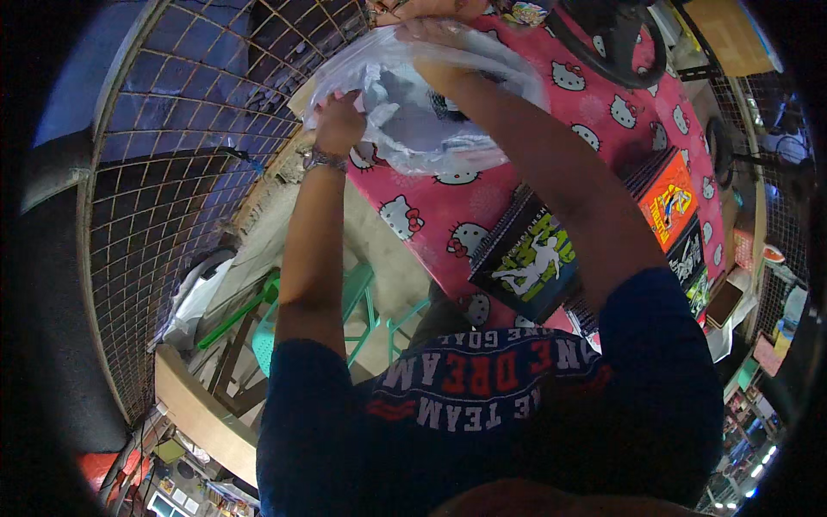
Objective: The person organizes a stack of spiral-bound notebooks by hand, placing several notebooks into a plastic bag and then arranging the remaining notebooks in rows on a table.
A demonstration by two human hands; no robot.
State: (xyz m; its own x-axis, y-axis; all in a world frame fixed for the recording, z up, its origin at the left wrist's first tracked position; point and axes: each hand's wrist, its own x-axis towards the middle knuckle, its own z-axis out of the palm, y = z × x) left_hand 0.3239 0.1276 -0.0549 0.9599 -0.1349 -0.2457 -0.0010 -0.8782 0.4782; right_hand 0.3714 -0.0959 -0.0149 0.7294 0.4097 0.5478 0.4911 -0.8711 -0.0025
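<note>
A large clear plastic bag (405,159) lies at the far left of the table. Through its crinkled film show pale, flat contents with some dark patches; their kind is not clear. At the bag's left edge, my left hand (341,121) has bent fingers closed on the plastic. My right arm reaches across the bag. Film partly covers my right hand (435,39), whose fingers curl on the bag's far side. Nearer me, below my right forearm, lies a stack of spiral notebooks (530,258) with dark picture covers.
A pink cat-patterned cloth (422,228) covers the table. More spiral notebooks (668,202), the top one orange, lie right of my forearm. A black ring-shaped object (616,69) stands far right. Wire mesh (189,146) rises at left, and a green plastic stool (353,297) is below.
</note>
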